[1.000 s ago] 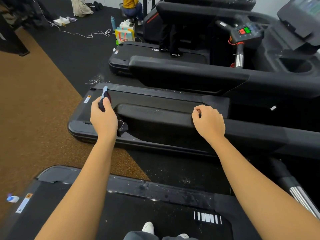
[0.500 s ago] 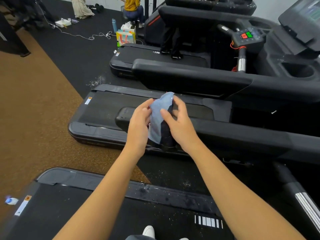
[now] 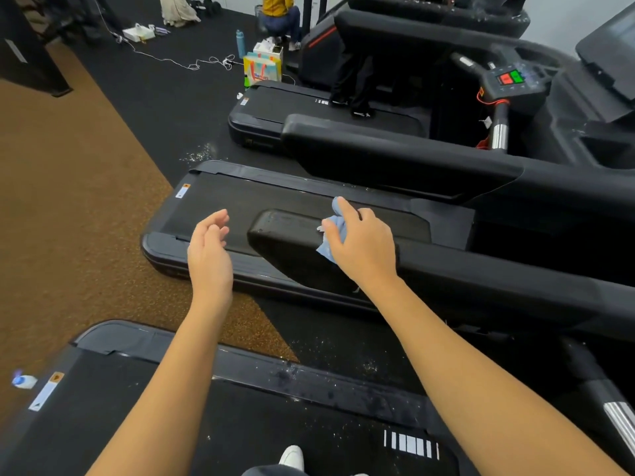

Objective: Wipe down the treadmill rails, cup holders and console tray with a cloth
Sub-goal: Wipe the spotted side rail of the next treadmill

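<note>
A black padded treadmill rail (image 3: 481,280) runs from the middle to the right edge, with its rounded end at the centre. My right hand (image 3: 364,249) presses a light blue cloth (image 3: 331,235) onto the top of that rail near its end, index finger stretched forward. To the left of the rail end my left hand (image 3: 209,252) hovers, fingers apart and holding nothing. A second, higher rail (image 3: 395,156) lies beyond. The console (image 3: 512,80) with red and green buttons and a cup holder (image 3: 604,146) sit at the upper right.
Below the rail lies a treadmill belt (image 3: 240,207). The deck (image 3: 206,424) I stand on shows my white shoe. Brown carpet covers the left floor. A person stands on the far treadmill, and another crouches near bags, a bottle (image 3: 240,42) and cables on the black floor.
The cloth went from my left hand, through both hands together, into my right hand alone. My left hand let go and drew back to the left. My right hand now presses the cloth on the rail.
</note>
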Tool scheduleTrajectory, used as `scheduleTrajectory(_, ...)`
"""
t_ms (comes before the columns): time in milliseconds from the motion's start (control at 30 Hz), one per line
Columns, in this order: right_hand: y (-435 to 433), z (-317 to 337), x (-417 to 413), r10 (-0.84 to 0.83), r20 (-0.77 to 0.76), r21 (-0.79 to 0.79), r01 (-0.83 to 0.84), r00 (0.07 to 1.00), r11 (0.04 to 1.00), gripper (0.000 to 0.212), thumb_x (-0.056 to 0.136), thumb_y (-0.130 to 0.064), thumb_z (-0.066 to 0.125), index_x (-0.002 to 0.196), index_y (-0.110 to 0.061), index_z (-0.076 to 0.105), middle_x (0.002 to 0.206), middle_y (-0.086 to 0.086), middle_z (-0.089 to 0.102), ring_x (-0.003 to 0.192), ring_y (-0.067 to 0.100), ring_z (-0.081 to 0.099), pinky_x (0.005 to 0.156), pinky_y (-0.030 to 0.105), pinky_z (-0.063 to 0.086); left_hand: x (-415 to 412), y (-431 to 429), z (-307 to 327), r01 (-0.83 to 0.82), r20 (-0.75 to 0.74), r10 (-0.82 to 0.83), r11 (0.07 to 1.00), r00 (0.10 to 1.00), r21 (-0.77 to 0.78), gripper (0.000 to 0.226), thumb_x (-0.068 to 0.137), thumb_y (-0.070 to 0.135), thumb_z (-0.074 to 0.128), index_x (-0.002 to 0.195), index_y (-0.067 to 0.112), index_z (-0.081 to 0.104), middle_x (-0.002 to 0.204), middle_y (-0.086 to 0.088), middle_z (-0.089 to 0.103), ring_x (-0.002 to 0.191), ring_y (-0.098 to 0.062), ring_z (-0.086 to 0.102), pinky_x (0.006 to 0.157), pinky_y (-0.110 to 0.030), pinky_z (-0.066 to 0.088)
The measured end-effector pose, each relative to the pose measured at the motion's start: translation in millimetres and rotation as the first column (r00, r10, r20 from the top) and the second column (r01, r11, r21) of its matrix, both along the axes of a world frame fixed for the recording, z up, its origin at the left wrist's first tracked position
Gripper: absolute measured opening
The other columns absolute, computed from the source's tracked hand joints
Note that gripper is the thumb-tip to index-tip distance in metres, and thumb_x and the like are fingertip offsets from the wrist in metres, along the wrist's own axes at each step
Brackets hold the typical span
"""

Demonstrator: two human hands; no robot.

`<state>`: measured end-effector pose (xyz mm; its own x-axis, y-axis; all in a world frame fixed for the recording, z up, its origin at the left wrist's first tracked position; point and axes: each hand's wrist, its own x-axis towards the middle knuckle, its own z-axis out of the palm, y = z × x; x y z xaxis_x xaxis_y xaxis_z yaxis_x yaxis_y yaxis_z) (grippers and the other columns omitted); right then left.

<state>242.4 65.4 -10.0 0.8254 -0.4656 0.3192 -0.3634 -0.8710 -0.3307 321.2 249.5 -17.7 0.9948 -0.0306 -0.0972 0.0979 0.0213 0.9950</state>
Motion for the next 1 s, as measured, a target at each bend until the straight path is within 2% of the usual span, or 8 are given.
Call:
scheduleTrajectory(167, 45, -6, 37, 0.161, 0.023, -0.033, -0.16, 0.987, 0.987, 0.045, 0.097, -0.035, 0.043, 0.139, -0.016, 0.042, 0.102, 0.012, 0.059, 0.085, 0.024, 0.056, 0.077, 0.036, 0.048, -4, 12, 4, -0.031, -0.016, 0.031, 1.0, 0.999, -0.001, 0.035, 0.099, 0.013, 0.028, 0.112, 0.022, 0.059, 0.113, 0.005, 0.06, 0.11, -0.009, 0.055, 0.098, -0.025, 0.041)
scheduleTrajectory(233, 61, -9, 46, 0.241, 0.077, -0.073, -0.235, 0.968, 0.969, 0.044, 0.096, -0.026, 0.05, 0.137, -0.011, 0.046, 0.1, 0.014, 0.059, 0.086, 0.027, 0.056, 0.082, 0.039, 0.048, -4, 17, 5, -0.054, -0.013, 0.054, 0.999, 0.998, 0.002, 0.034, 0.099, 0.013, 0.028, 0.11, 0.021, 0.06, 0.111, 0.005, 0.06, 0.109, -0.009, 0.056, 0.096, -0.025, 0.042)
scheduleTrajectory(333, 63, -18, 46, 0.388, 0.112, -0.249, -0.352, 0.915, 0.902, 0.049, 0.091, -0.017, 0.058, 0.137, -0.009, 0.046, 0.114, 0.016, 0.058, 0.109, 0.032, 0.054, 0.098, 0.044, 0.044, -4, 25, 6, -0.075, -0.01, 0.075, 0.997, 0.997, 0.008, 0.034, 0.098, 0.012, 0.028, 0.108, 0.02, 0.06, 0.111, 0.003, 0.061, 0.108, -0.011, 0.057, 0.095, -0.025, 0.043)
scheduleTrajectory(400, 52, -23, 40, 0.538, 0.009, -0.44, -0.479, 0.843, 0.759, 0.051, 0.092, -0.013, 0.051, 0.142, -0.013, 0.039, 0.129, 0.02, 0.052, 0.127, 0.036, 0.043, 0.108, 0.045, 0.034, -4, 30, 6, -0.084, -0.005, 0.084, 0.996, 0.996, 0.014, 0.034, 0.098, 0.011, 0.028, 0.106, 0.019, 0.061, 0.11, 0.003, 0.061, 0.107, -0.012, 0.057, 0.094, -0.025, 0.043)
scheduleTrajectory(500, 37, -27, 33, 0.647, -0.19, -0.593, -0.611, 0.738, 0.524, 0.054, 0.092, -0.004, 0.037, 0.144, -0.016, 0.034, 0.137, 0.019, 0.047, 0.134, 0.038, 0.036, 0.112, 0.045, 0.025, -4, 37, 6, -0.089, 0.0, 0.089, 0.996, 0.996, 0.02, 0.034, 0.098, 0.011, 0.028, 0.103, 0.02, 0.061, 0.109, 0.002, 0.061, 0.108, -0.014, 0.057, 0.092, -0.024, 0.043)
scheduleTrajectory(733, 24, -21, 27, 0.658, -0.543, -0.615, -0.781, 0.522, 0.112, 0.06, 0.085, 0.002, 0.052, 0.14, -0.017, 0.042, 0.139, 0.012, 0.049, 0.137, 0.032, 0.034, 0.114, 0.042, 0.013, -9, 38, 9, -0.067, -0.003, 0.068, 0.997, 0.998, 0.036, 0.033, 0.097, 0.011, 0.03, 0.104, 0.02, 0.061, 0.112, 0.001, 0.061, 0.11, -0.013, 0.056, 0.095, -0.026, 0.043)
scheduleTrajectory(900, 24, -23, 17, 0.597, -0.67, -0.526, -0.849, 0.441, 0.037, 0.055, 0.083, 0.001, 0.06, 0.133, -0.019, 0.051, 0.134, 0.008, 0.054, 0.138, 0.03, 0.032, 0.113, 0.043, 0.005, -13, 39, 13, -0.03, 0.013, 0.03, 0.997, 0.999, 0.066, 0.028, 0.095, 0.01, 0.039, 0.105, 0.02, 0.063, 0.111, 0.004, 0.062, 0.096, -0.002, 0.057, 0.081, -0.016, 0.043)
scheduleTrajectory(1000, 19, -27, 2, 0.625, -0.652, -0.469, -0.876, 0.428, 0.111, 0.051, 0.081, 0.0, 0.065, 0.128, -0.019, 0.057, 0.131, 0.008, 0.057, 0.138, 0.029, 0.032, 0.112, 0.042, 0.003, -17, 37, 14, 0.01, 0.027, -0.013, 0.995, 1.0, 0.098, 0.027, 0.093, 0.009, 0.043, 0.108, 0.019, 0.064, 0.107, 0.008, 0.062, 0.078, 0.006, 0.054, 0.068, -0.008, 0.043)
